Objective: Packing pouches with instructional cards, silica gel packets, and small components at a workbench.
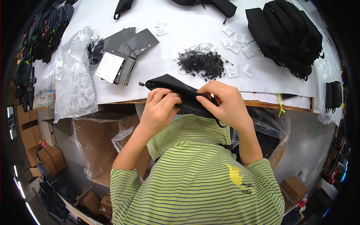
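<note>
Both hands (pixel 195 105) pinch (apparently) black pouch (pixel 176 88).

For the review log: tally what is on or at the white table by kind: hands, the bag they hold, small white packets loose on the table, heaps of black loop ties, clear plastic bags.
Hands: 2, left hand and right hand
Black bag held: 1
Small white packets loose: roughly 12, hard to separate
Heap of black loop ties: 1
Clear plastic bag: 1
Total: roughly 17
</note>
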A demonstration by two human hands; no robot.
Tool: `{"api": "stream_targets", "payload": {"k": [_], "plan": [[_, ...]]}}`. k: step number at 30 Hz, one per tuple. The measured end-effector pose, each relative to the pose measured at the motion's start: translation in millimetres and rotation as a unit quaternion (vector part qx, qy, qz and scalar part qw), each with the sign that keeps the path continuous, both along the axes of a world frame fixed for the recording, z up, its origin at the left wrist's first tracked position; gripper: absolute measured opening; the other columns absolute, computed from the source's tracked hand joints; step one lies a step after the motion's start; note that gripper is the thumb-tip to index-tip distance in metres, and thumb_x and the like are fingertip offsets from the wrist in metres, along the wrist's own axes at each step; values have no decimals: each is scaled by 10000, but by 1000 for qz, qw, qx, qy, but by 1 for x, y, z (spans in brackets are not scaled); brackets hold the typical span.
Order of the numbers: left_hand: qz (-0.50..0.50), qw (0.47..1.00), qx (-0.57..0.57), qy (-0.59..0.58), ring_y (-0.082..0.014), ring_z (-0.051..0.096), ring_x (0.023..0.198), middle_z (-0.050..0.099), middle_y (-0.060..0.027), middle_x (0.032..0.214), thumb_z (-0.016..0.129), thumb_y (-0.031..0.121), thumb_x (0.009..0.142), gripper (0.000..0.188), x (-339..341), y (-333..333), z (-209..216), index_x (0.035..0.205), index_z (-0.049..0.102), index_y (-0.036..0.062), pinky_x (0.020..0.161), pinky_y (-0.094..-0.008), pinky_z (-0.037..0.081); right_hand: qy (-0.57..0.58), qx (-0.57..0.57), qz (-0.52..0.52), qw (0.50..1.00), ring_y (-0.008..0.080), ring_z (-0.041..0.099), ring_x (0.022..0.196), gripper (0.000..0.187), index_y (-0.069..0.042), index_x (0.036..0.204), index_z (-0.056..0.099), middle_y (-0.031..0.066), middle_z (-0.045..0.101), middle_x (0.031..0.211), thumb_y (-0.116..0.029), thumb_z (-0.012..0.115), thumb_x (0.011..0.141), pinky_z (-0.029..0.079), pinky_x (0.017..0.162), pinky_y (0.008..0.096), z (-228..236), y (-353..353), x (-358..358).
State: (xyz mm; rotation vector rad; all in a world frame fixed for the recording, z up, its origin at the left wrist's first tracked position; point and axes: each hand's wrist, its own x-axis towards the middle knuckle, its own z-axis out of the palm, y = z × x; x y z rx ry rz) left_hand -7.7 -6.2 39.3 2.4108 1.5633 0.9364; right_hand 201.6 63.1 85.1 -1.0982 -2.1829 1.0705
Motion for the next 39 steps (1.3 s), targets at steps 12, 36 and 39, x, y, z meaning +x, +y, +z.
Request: {"api": "stream_targets", "payload": {"k": [12, 36, 39], "plan": [[-19, 998, 56, 23, -197, 576, 829, 622, -19, 825, 690, 37, 604, 280, 4, -3, -1, 879, 645, 66, 795, -346, 423, 37, -54, 28, 997, 96, 458, 539, 121, -19, 872, 664, 30, 576, 703, -120, 689, 809, 364, 501, 234, -6, -8, 4], [177, 944, -200, -192, -244, 616, 663, 641, -114, 754, 736, 94, 746, 177, -27, -28, 16, 854, 630, 1, 632, -305, 479, -32, -171, -154, 973, 101, 591, 691, 129, 2, 845, 606, 52, 644, 710, -66, 685, 768, 457, 659, 236, -33, 16, 103], [95, 949, -256, -161, -284, 614, 677, 634, -130, 762, 746, 117, 732, 212, -26, -31, 20, 873, 637, 2, 633, -316, 479, 222, -197, -260, 919, 87, 599, 661, 97, 21, 841, 653, 44, 664, 725, -48, 690, 782, 454, 626, 217, -39, 21, 121]]}}
